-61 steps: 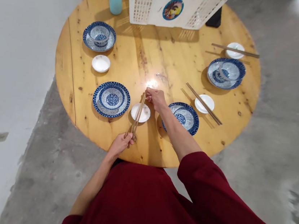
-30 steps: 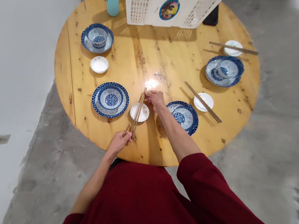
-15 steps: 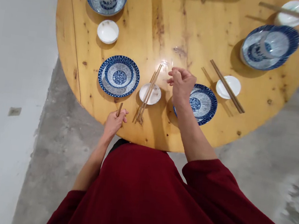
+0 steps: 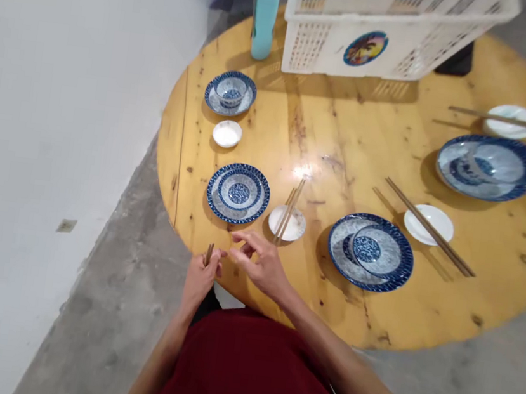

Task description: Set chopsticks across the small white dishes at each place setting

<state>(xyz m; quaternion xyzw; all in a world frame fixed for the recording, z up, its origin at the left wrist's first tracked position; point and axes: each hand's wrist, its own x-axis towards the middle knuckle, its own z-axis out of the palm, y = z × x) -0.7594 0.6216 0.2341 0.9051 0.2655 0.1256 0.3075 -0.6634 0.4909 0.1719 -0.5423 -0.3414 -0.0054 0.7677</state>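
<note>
Near the table's front edge, my left hand is closed around chopsticks, whose short ends stick up past the fingers. My right hand hovers just to its right, thumb and fingers apart, with nothing between them. Beyond it, a pair of chopsticks rests across a small white dish. Left of that dish, a blue-and-white bowl sits on a patterned plate. To the right, another bowl tilts on its plate.
A white plastic basket and a light-blue bottle stand at the back of the round wooden table. Chopsticks lie over a dish at right. A plate with a bowl is farther right; a white dish is at left.
My right hand has come back from the middle of the table toward my left hand. The view has tilted up, bringing in the basket and bottle. My left hand still holds the chopsticks.
</note>
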